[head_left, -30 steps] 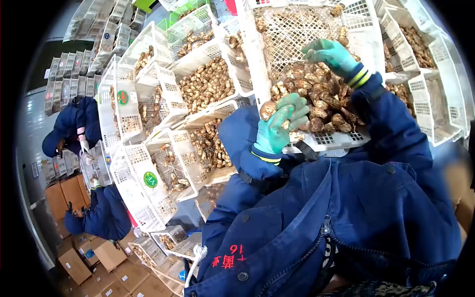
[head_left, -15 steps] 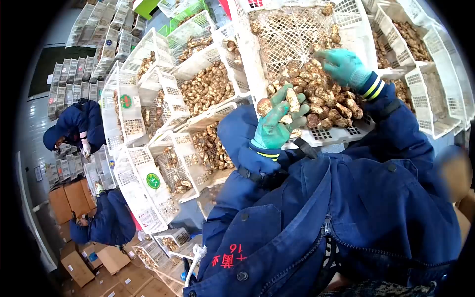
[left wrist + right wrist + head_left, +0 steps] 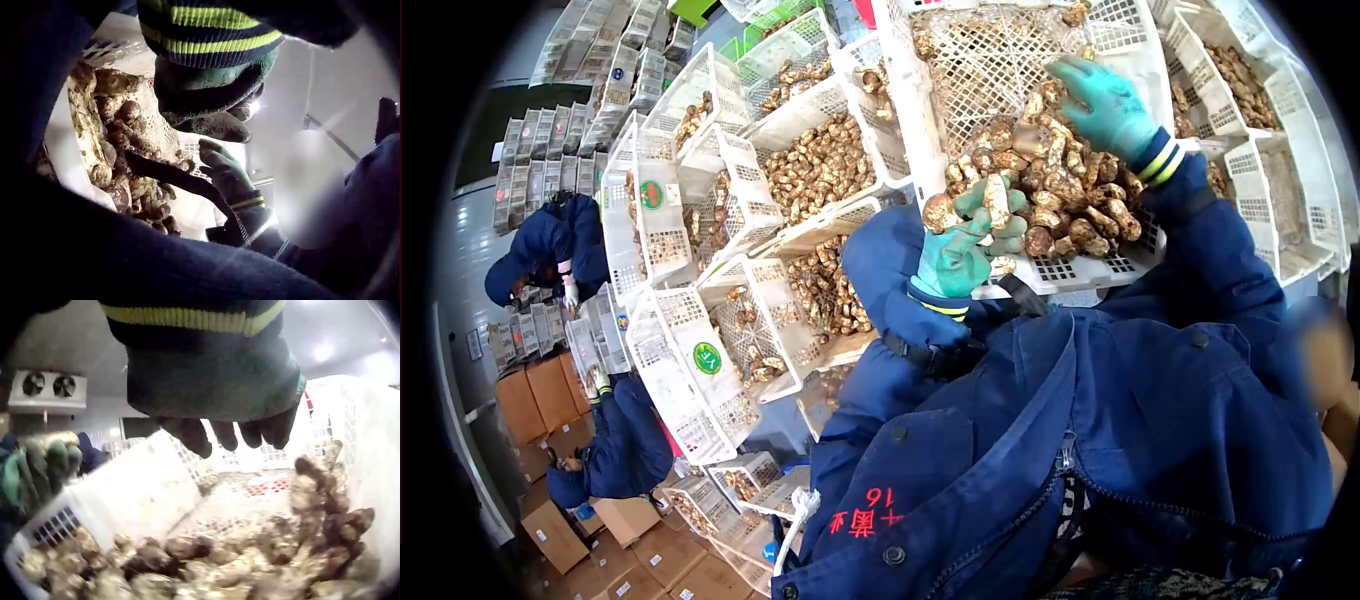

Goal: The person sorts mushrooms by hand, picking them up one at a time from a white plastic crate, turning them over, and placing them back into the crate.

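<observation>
In the head view my left hand, in a green glove, is palm up at the near left corner of a white plastic crate. Its curled fingers hold a pale long-stemmed mushroom, and a round brown mushroom cap sits by the thumb. My right hand, gloved alike, hovers with extended fingers over the mushroom pile in that crate. The right wrist view shows nothing under the right glove's fingers. A blurred brown mushroom shows just left of that hand.
More white crates of mushrooms stand at the left, others at the right. Two people in blue work farther left near stacked crates. Cardboard boxes lie on the floor below.
A long-stemmed mushroom has come into my left hand beside the round one, and its fingers have curled in. My right hand dipped nearer the pile, then moved away from my body again.
</observation>
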Demonstrator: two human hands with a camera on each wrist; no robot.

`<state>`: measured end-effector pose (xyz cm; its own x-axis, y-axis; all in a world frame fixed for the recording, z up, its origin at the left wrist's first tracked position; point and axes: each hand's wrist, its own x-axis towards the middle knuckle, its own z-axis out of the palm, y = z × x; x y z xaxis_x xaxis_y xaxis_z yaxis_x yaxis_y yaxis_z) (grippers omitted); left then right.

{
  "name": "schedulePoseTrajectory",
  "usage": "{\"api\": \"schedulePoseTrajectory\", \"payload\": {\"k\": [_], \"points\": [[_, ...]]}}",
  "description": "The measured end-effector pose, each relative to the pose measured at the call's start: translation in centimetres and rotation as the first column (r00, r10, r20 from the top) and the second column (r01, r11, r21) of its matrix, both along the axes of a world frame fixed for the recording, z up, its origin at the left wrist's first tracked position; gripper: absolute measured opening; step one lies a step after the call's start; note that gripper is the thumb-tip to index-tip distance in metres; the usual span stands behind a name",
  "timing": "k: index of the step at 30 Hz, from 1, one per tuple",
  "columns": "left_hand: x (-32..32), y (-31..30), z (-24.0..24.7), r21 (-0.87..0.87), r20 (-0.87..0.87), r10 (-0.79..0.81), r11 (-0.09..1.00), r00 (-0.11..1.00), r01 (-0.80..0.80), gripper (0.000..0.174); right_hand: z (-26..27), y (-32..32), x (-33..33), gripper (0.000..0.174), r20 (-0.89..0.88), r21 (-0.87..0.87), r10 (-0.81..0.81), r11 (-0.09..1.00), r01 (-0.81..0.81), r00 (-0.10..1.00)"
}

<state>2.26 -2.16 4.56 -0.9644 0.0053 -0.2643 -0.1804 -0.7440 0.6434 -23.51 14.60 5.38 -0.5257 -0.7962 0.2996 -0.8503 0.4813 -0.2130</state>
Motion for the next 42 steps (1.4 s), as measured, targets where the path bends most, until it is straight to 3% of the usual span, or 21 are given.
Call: {"api": "schedulePoseTrajectory", "payload": {"k": [1, 3, 5, 6, 9, 10, 16, 19, 23, 25, 26, 28, 31, 33, 35, 36, 37, 39, 40, 41, 42], "points": [[-0.1, 0.1, -0.1, -0.018, 0.027, 0.014, 1.000, 1.000, -0.014, 0.057, 0.8, -0.3, 1.6, 0.047, 0.131, -0.034, 0.128, 0.992, -0.124, 0.983], [0.0, -0.1, -1.2, 0.099, -0.019, 0.015, 0.995, 1.000, -0.013, 0.046, 3.4, -1.1, 6.3, 0.049, 0.360, -0.257, 0.446, 0.892, -0.372, 0.820], [0.4, -0.2, -2.5, 0.239, -0.060, 0.025, 0.971, 0.998, -0.010, 0.041, 4.5, -1.9, 10.0, 0.050, 0.370, -0.212, 0.525, 0.851, -0.480, 0.767], [0.4, 0.4, -0.7, 0.031, 0.073, 0.050, 0.998, 0.996, -0.052, 0.040, 6.1, -1.9, 11.0, 0.050, 0.522, -0.079, 0.479, 0.851, -0.519, 0.706], [0.8, 1.1, 0.7, -0.040, 0.206, 0.104, 0.994, 0.973, -0.098, 0.040, 3.3, -1.9, 11.9, 0.032, 0.447, -0.041, 0.379, 0.914, -0.405, 0.810], [1.2, 1.1, 0.8, -0.288, 0.118, 0.072, 0.957, 0.990, -0.035, 0.039, 3.3, -1.8, 12.4, 0.024, 0.417, -0.003, 0.332, 0.932, -0.363, 0.846], [0.6, 1.7, 1.3, -0.284, 0.192, 0.132, 0.956, 0.973, -0.073, 0.027, 4.3, -1.2, 12.9, 0.030, 0.375, 0.027, 0.376, 0.909, -0.415, 0.847], [0.9, 1.6, 2.4, -0.325, 0.207, 0.175, 0.940, 0.962, -0.101, 0.025, 4.7, -1.1, 12.7, 0.036, 0.511, -0.162, 0.439, 0.894, -0.418, 0.739], [0.9, 1.4, 2.0, -0.337, 0.225, 0.186, 0.936, 0.956, -0.103, 0.027, 3.1, -0.7, 12.1, 0.043, 0.507, -0.285, 0.468, 0.884, -0.372, 0.724], [0.9, 1.0, 2.7, -0.243, 0.253, 0.131, 0.968, 0.959, -0.068, 0.028, 3.6, -0.8, 11.9, 0.044, 0.575, -0.197, 0.432, 0.897, -0.395, 0.695], [0.9, 1.1, 3.3, -0.409, 0.210, 0.103, 0.912, 0.972, -0.009, 0.030, 4.2, -0.9, 12.0, 0.043, 0.586, -0.121, 0.412, 0.896, -0.427, 0.698], [0.7, 1.2, 3.1, -0.417, 0.260, 0.045, 0.906, 0.965, 0.071, 0.033, 4.9, -1.0, 12.5, 0.039, 0.613, 0.012, 0.313, 0.915, -0.404, 0.725], [0.6, 0.9, 3.2, -0.419, 0.300, 0.024, 0.901, 0.954, 0.109, 0.037, 4.8, -0.7, 12.3, 0.034, 0.742, -0.075, 0.247, 0.954, -0.289, 0.623], [0.8, -0.5, 3.7, -0.398, 0.412, 0.030, 0.905, 0.911, 0.151, 0.037, 4.4, -0.4, 10.9, 0.035, 0.698, -0.044, 0.236, 0.956, -0.288, 0.676], [1.6, -3.8, 4.6, -0.410, 0.285, 0.064, 0.910, 0.956, 0.062, 0.038, 3.2, 0.7, 9.5, 0.035, 0.717, -0.089, 0.171, 0.984, -0.154, 0.675], [2.2, -5.9, 4.4, -0.415, 0.291, 0.098, 0.909, 0.952, 0.033, 0.038, 5.2, 1.0, 9.4, 0.032, 0.815, 0.051, -0.001, 0.996, -0.069, 0.580], [2.5, -7.4, 4.9, -0.501, 0.367, 0.187, 0.865, 0.911, 0.024, 0.038, 5.5, 1.6, 9.1, 0.031, 0.850, 0.073, -0.053, 0.997, -0.018, 0.525], [2.9, -10.8, 6.2, -0.580, 0.405, 0.239, 0.814, 0.882, 0.046, 0.039, 4.5, 2.7, 8.5, 0.029, 0.761, 0.072, -0.008, 0.995, -0.071, 0.649], [3.4, -12.1, 6.0, -0.615, 0.414, 0.260, 0.786, 0.872, 0.058, 0.040, 4.5, 3.0, 8.2, 0.029, 0.812, 0.115, -0.042, 0.989, -0.089, 0.582], [3.8, -13.3, 5.6, -0.649, 0.423, 0.281, 0.758, 0.861, 0.071, 0.040, 3.2, 3.4, 8.0, 0.029, 0.783, 0.132, -0.035, 0.985, -0.111, 0.621], [4.0, -14.7, 4.5, -0.622, 0.472, 0.260, 0.776, 0.842, 0.109, 0.040, 2.1, 3.8, 8.1, 0.029, 0.819, 0.114, -0.045, 0.990, -0.086, 0.573]]}}
